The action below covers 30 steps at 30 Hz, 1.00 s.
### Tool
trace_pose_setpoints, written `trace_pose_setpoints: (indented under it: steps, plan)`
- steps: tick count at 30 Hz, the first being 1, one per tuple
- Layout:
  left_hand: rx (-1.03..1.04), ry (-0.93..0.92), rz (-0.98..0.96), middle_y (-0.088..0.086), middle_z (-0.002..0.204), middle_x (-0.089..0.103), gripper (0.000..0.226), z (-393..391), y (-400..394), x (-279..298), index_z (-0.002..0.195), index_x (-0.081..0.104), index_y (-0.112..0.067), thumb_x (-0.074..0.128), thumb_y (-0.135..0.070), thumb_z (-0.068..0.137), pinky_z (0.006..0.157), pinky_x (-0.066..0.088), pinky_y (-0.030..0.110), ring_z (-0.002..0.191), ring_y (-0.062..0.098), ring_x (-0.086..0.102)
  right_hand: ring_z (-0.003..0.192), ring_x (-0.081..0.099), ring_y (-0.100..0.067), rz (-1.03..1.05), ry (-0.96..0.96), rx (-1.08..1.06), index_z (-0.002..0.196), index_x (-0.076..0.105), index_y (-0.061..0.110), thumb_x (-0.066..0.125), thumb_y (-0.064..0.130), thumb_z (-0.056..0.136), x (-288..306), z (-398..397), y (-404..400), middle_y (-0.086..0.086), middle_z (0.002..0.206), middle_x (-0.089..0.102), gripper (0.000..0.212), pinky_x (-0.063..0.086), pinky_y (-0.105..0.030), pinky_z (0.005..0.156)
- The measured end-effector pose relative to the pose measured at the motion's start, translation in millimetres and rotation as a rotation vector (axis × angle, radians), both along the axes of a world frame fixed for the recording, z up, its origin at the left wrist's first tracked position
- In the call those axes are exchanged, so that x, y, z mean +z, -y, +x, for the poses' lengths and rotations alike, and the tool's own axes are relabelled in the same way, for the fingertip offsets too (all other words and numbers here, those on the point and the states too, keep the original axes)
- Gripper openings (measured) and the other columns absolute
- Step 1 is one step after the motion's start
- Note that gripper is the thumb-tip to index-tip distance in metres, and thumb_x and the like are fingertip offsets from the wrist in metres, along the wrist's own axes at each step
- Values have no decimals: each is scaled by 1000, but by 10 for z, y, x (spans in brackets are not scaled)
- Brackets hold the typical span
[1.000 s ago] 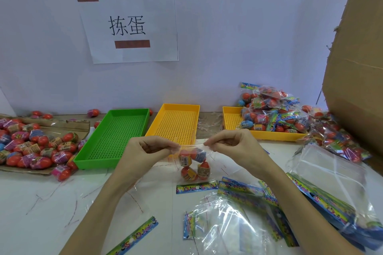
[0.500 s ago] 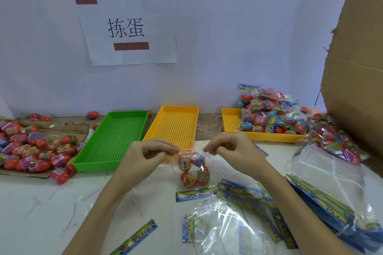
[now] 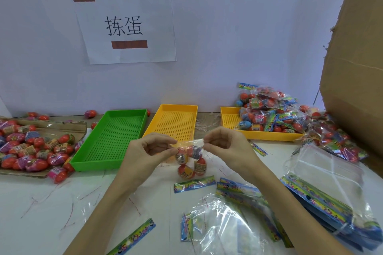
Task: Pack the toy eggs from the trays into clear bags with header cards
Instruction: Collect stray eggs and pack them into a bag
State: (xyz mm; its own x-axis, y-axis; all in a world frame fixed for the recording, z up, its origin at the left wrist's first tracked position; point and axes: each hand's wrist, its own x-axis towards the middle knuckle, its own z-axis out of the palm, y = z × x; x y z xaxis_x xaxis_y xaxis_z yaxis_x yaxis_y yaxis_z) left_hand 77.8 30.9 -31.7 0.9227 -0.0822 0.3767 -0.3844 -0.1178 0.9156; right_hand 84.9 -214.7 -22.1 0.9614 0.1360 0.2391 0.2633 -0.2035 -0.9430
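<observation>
A small clear bag (image 3: 191,157) with several toy eggs hangs above the white table, its header card (image 3: 194,184) at the lower end. My left hand (image 3: 148,151) pinches the bag's top edge on the left. My right hand (image 3: 224,145) pinches the same edge on the right. Loose toy eggs (image 3: 31,149) lie heaped on cardboard at the far left. A green tray (image 3: 113,141) and a yellow tray (image 3: 174,122) stand behind my hands with nothing in them.
A second yellow tray (image 3: 230,120) at the back right holds a heap of packed bags (image 3: 269,109). Unfilled clear bags with header cards (image 3: 323,198) lie at the front right. A big cardboard box (image 3: 356,68) stands at the right edge. Thin peeled strips litter the table.
Both hands have come a little closer together along the bag's top edge. The bag of eggs still hangs between them.
</observation>
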Motion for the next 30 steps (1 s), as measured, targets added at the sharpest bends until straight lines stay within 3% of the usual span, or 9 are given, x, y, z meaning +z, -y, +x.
trace_pose_setpoints:
  steps: [5,9,16,20,22,25,28,30]
  plan:
    - [-25,-69,37,2,88,78,25,-36,-5,35,95,81,-13,88,-22,72,75,58,20,84,16,73,96,71,-17,158,46,-10,108,68,16,73,-1,91,40,-43,-55,1,96,75,25,56,-25,84]
    - [-7,-88,71,1,93,76,27,-67,20,99,98,80,-26,86,-38,74,74,59,27,88,19,73,97,72,-16,120,124,41,111,69,18,73,5,92,88,-80,-96,0,98,75,23,59,-28,86]
    - [217,316,465,-15,102,75,35,-131,177,84,98,82,-25,86,-53,77,95,45,35,106,12,65,99,74,-21,34,201,173,118,69,16,71,6,95,76,-137,-223,-2,100,75,26,60,-39,91]
    - [96,111,165,-3,91,78,18,-135,225,94,93,83,-23,83,-36,81,81,55,28,92,16,72,104,73,-22,92,221,168,121,68,14,69,8,97,92,-147,-244,-3,106,76,24,59,-38,93]
    - [131,-17,-41,4,87,79,15,-127,237,113,88,83,-18,84,-30,80,73,59,26,84,17,75,104,72,-17,91,200,87,120,70,18,70,21,97,119,-134,-207,2,107,75,22,59,-33,90]
    - [220,-182,-321,6,89,80,19,-122,265,123,85,81,-13,85,-28,73,70,64,30,83,16,76,95,70,-6,-144,125,30,112,74,25,68,48,89,121,-101,-116,11,99,75,33,58,-25,79]
    - [215,-262,-386,7,91,79,18,-98,270,111,91,80,-7,83,-21,79,70,64,30,83,19,76,78,66,-4,-190,146,-35,95,81,22,69,38,95,79,-101,-131,12,82,74,19,50,-17,68]
    - [116,-320,-429,8,92,76,24,-94,242,119,95,78,-3,82,-20,79,65,60,23,77,14,72,73,66,-8,-122,145,-93,90,82,22,66,32,99,77,-102,-129,9,77,75,20,53,-23,65]
